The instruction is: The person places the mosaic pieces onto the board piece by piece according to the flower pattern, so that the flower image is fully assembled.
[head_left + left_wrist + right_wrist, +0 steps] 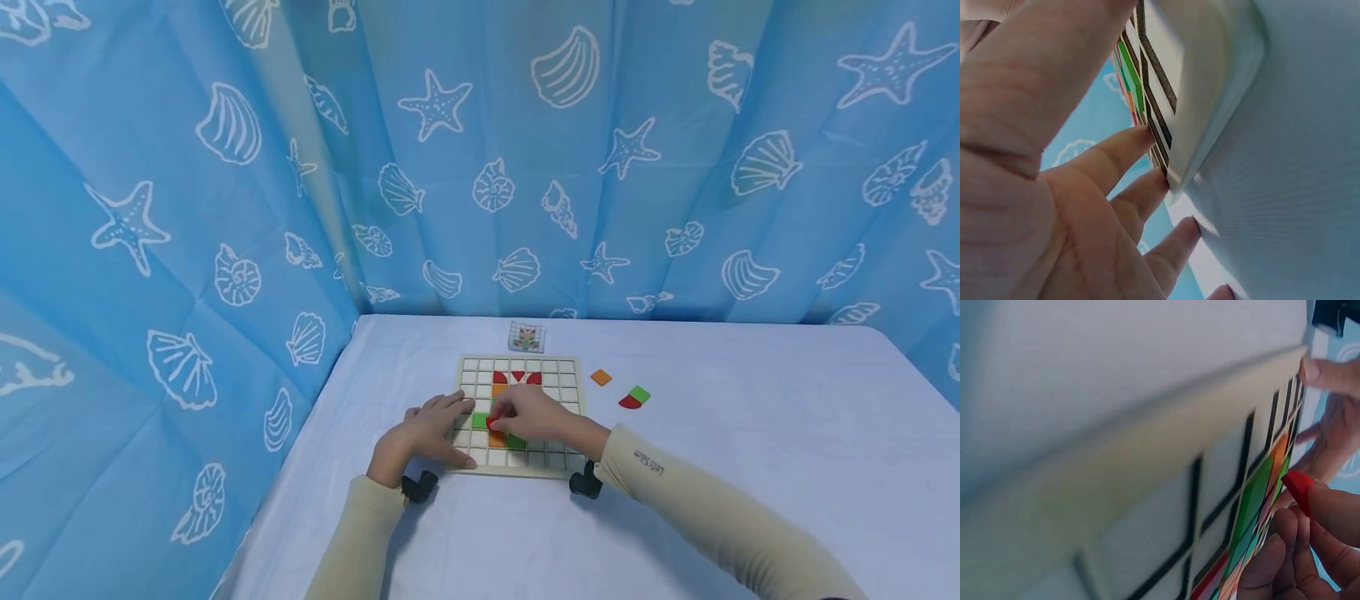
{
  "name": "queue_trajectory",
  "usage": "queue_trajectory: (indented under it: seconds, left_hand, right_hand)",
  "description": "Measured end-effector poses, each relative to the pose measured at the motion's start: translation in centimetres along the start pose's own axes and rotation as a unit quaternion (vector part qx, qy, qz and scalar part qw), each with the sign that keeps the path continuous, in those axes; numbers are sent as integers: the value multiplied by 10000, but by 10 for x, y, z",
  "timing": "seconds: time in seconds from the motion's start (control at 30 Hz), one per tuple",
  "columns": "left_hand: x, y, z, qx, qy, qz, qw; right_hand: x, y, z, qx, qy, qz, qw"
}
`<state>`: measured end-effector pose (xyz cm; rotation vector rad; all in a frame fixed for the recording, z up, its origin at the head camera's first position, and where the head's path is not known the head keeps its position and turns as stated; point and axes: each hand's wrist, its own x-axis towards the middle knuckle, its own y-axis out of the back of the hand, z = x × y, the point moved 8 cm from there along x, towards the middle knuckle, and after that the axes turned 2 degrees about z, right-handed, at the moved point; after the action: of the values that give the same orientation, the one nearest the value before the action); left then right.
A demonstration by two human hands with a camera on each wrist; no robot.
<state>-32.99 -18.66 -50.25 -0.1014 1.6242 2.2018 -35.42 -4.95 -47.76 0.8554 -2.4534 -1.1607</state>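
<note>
A square grid board (562,458) lies on the white-covered table, with red, orange and green flat tiles set in its middle columns. My right hand (527,414) is over the middle of the board and pinches a small red tile (1299,489) between thumb and fingertips, its edge tilted up from the board. On the board's left side rests my left hand (435,429), fingers spread and straight, thumb at the near edge. In the left wrist view its fingertips (1159,179) touch the board's rim. A green tile (480,421) sits just right of the left fingers.
Behind the board lies a small pattern card (527,337). To the right are a loose orange tile (601,377), a green tile (640,394) and a red tile (630,402). A blue shell-print curtain (465,208) hangs along the table's back and left.
</note>
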Motion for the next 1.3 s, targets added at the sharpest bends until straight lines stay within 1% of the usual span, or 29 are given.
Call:
queue_trajectory:
  seconds: [0.13, 0.17, 0.23, 0.37, 0.53, 0.73, 0.97, 1.03, 1.23, 1.3]
  left_hand:
    - [-1, 1, -1, -65, 67, -2, 10000]
    - [-1, 1, -1, -83, 70, 5, 9999]
    - [-1, 1, 0, -91, 38, 19, 9999]
    - [0, 0, 0, -53, -41, 11, 10000]
    - [1, -1, -1, -46, -53, 7, 10000]
    - [0, -2, -1, -49, -56, 4, 10000]
    - [0, 0, -1, -56, -67, -23, 10000]
    - [0, 0, -1, -46, -84, -33, 9999]
    - [1, -1, -1, -51, -64, -36, 10000]
    - [1, -1, -1, -69, -63, -23, 10000]
  right_hand:
    - [4, -11, -4, 101, -83, -85, 9999]
    - [5, -12, -5, 124, -51, -72, 9999]
    - [7, -15, -6, 202, -40, -65, 9998]
    - [9, -21, -5, 196, -12, -131, 9997]
    - [10, -24, -7, -49, -69, -195, 9998]
    - [10, -26, -14, -459, 95, -219, 9987]
    - [8, -25, -16, -520, 152, -282, 9981]
    - [9, -26, -15, -495, 110, -301, 9983]
    - [11, -28, -8, -353, -204, -409, 9983]
    - [12, -28, -7, -364, -214, -426, 9982]
